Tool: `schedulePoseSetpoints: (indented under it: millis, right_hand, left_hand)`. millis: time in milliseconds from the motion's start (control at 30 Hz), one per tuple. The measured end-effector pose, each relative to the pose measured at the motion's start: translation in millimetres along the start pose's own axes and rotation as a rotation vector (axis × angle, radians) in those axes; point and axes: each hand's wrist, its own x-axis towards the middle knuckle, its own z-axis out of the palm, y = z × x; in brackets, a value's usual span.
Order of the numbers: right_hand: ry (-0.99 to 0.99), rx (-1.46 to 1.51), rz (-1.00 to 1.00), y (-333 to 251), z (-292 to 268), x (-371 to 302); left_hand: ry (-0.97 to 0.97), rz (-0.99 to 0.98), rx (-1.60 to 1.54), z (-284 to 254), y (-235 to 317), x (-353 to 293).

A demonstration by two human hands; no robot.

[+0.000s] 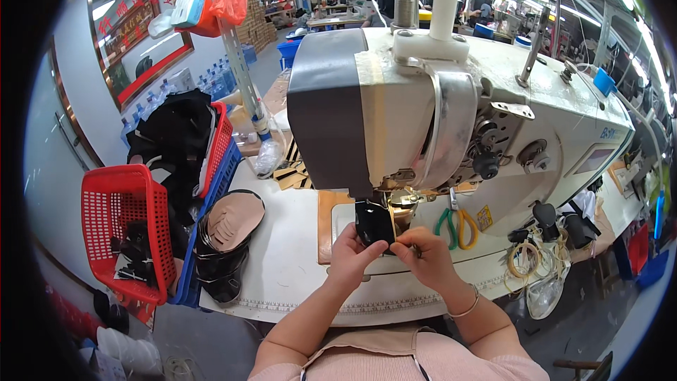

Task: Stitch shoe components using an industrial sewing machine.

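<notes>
A glossy black piece of material (374, 222) lies under the head of the sewing machine (405, 113), at its needle area. My left hand (350, 257) grips the near left edge of this piece, thumb on top. With fingers pinched together, my right hand (425, 257) is at the piece's near right corner; a small dark bit shows between the fingers, too small to name. The needle itself is hidden by the machine head. Just right of my right hand lie scissors (457, 226) with green and yellow handles.
Stacked black and tan cut pieces (229, 229) lie on the table's left side. Beyond them stand a red basket (92, 204) and a blue crate (197, 261). Tape rolls (523, 261) and a plastic bag (546, 296) are at the right. A metal post (240, 63) rises at the back left.
</notes>
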Motion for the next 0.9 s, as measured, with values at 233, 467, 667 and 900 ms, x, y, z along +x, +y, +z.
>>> schedulePoseSetpoints:
  millis: [233,467,667,900]
  right_hand:
    - [-0.001,-0.008,0.056,-8,2,16]
    - [0.071,-0.013,0.002,-6,8,18]
    - [0.136,-0.163,-0.175,3,4,9]
    - [0.084,-0.035,-0.009,-11,4,16]
  left_hand:
    - [0.035,-0.066,-0.005,2,16,19]
    - [0.033,-0.123,0.006,0,27,27]
    - [-0.006,-0.133,-0.054,-2,27,35]
    - [0.032,-0.165,-0.101,-8,27,47]
